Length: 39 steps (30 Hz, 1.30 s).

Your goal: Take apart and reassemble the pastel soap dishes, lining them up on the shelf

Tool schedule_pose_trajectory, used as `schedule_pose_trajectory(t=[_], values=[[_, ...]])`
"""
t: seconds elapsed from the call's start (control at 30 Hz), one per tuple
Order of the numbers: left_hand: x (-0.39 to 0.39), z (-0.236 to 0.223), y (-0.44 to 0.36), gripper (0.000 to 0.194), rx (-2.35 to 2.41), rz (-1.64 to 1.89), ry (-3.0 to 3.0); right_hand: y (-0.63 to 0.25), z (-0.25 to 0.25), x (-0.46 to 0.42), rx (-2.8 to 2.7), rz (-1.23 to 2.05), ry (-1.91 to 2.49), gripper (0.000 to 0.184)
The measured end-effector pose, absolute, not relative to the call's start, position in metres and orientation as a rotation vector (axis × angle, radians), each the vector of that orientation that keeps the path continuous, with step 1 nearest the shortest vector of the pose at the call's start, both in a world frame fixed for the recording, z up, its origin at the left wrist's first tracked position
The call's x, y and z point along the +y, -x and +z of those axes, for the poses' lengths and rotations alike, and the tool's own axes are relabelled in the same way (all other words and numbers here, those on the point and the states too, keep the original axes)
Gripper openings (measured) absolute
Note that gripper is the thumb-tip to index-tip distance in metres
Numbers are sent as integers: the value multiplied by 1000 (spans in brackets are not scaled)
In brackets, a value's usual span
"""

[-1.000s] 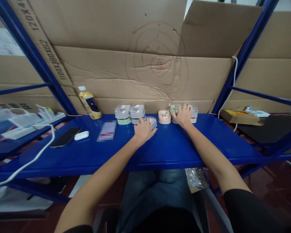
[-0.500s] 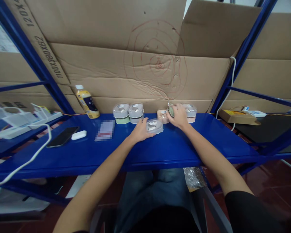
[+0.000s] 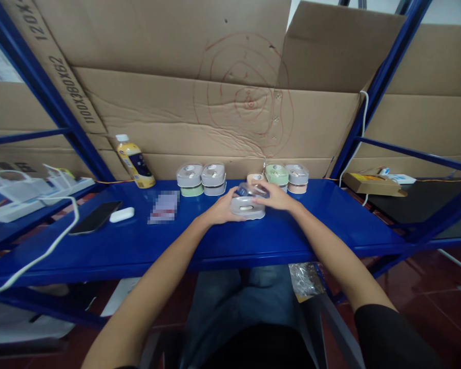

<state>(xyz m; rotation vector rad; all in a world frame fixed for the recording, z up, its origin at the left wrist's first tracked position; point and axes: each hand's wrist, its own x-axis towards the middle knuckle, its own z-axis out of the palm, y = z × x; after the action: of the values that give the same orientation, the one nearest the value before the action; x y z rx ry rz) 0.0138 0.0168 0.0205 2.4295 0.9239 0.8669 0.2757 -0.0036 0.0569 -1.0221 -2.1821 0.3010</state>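
The left grip [image 3: 221, 207] is closed around the left side of a grey box [image 3: 249, 207], which sits on the blue tabletop [image 3: 272, 241] near its middle, in front of the person. The right grip [image 3: 273, 196] comes in from the other side, narrow, with thumb and fingers pinching a clear, darkish piece [image 3: 245, 189] at the top of the box; whether that piece is separate from the box I cannot tell.

Behind, toward the cardboard wall [image 3: 157, 102], other boxes stand in 2 groups. On the left are 2, side by side: a green-based box [image 3: 192, 191] with a greyish top, and an all-grey box [image 3: 214, 177]. On the right are 3: a peach box [image 3: 255, 177] partly hidden by the right grip, a green-topped box [image 3: 277, 174] and a peach-based box [image 3: 297, 187].

Farther left lie a blurred-out card [image 3: 164, 206], a small white case [image 3: 122, 214] and a dark phone [image 3: 95, 218]; a yellow bottle [image 3: 135, 163] leans behind them.
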Motion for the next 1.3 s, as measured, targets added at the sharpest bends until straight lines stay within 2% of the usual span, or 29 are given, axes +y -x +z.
schedule_pose_trajectory(t=[0.13,0.23,0.53,0.8,1.0,1.1,1.3], values=[[13,24,-16,61,838,762,-2554,-302,60,1,-1879,243,1201,59],[11,26,-18,45,843,760,-2580,-311,57,7,-1786,212,1276,59],[17,27,-14,50,954,833,-2534,-315,55,11,-1749,176,1285,60],[16,34,-10,50,1221,1169,-2399,-317,55,13,-1735,200,1268,58],[2,36,-15,46,913,851,-2595,-313,58,7,-1829,209,1221,61],[1,33,-19,59,915,766,-2579,-308,59,2,-1999,272,1098,70],[2,26,-24,107,946,810,-2438,-293,56,-4,-2306,363,919,82]])
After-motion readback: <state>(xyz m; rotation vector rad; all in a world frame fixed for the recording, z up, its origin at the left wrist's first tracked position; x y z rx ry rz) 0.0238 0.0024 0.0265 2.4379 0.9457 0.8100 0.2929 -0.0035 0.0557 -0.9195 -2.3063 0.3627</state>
